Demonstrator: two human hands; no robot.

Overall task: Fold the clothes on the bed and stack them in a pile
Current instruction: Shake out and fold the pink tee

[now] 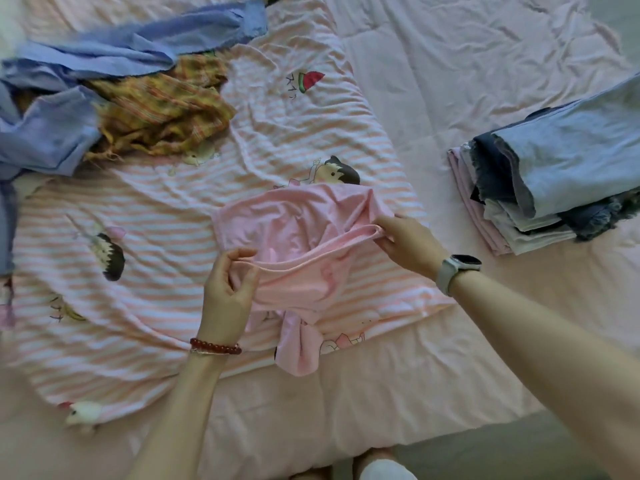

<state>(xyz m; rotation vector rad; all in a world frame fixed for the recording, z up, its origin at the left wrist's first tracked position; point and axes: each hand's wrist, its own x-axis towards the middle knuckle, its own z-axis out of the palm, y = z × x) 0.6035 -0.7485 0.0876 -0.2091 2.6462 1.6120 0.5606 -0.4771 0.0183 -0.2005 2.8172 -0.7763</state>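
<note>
A small pink garment (294, 237) is held up just above the bed, stretched by its hem between both hands. My left hand (227, 289) pinches the hem's left end with curled fingers. My right hand (408, 244) pinches the right end. Part of the garment hangs down in a bunch toward the bed's near edge. A pile of folded clothes (540, 188) sits at the right, with light denim on top. Unfolded clothes lie at the upper left: a blue garment (104, 53) and a yellow plaid one (162, 109).
A pink-and-white striped blanket with cartoon prints (311, 133) is spread under the garment. The pale pink bed sheet (467, 64) stretches to the right and far side. A small white toy (83, 412) lies near the bed's front left edge. The floor shows at the bottom right.
</note>
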